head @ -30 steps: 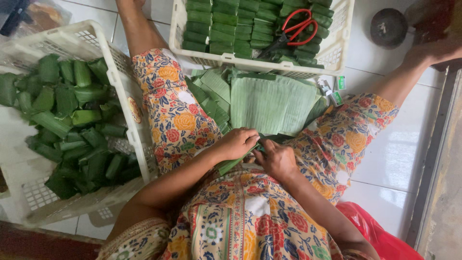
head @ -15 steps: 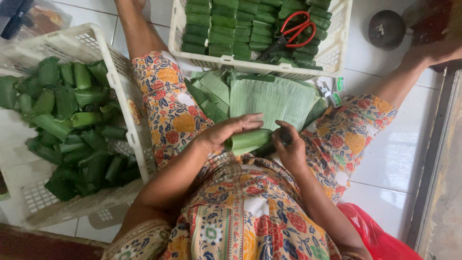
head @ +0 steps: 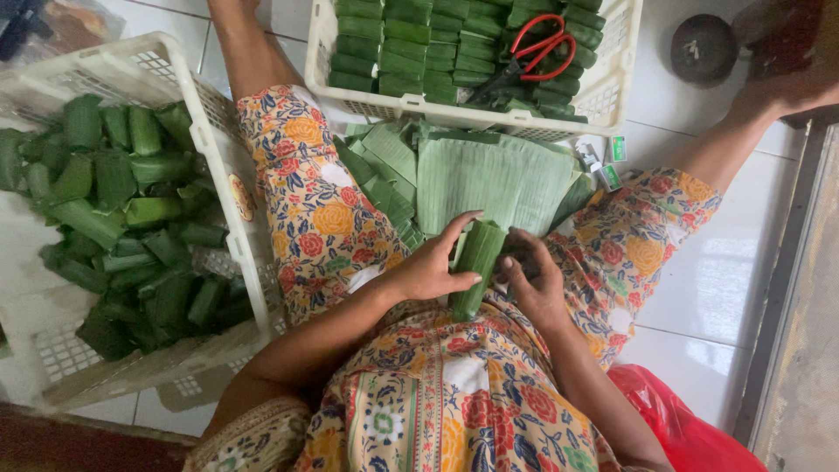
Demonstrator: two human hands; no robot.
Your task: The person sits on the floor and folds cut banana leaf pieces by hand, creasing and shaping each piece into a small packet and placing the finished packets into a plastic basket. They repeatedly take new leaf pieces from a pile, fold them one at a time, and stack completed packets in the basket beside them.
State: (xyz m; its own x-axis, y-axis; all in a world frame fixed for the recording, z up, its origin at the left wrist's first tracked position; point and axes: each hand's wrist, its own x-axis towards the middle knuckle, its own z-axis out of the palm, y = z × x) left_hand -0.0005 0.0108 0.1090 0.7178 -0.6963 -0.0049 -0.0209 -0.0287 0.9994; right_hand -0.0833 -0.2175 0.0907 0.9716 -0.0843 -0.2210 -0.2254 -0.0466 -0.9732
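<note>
Hands [head: 437,267] [head: 535,284] around green leaf roll [head: 476,262]

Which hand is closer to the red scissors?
Right. The right hand sits below the scissors, on the near side of the leaf stack. The left hand is farther left, on the green roll.

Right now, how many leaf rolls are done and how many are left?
Many look done: loose rolls fill the left crate, neat rows the top one. The left hand and right hand are wrapping one roll. A stack of flat leaves is left.
</note>
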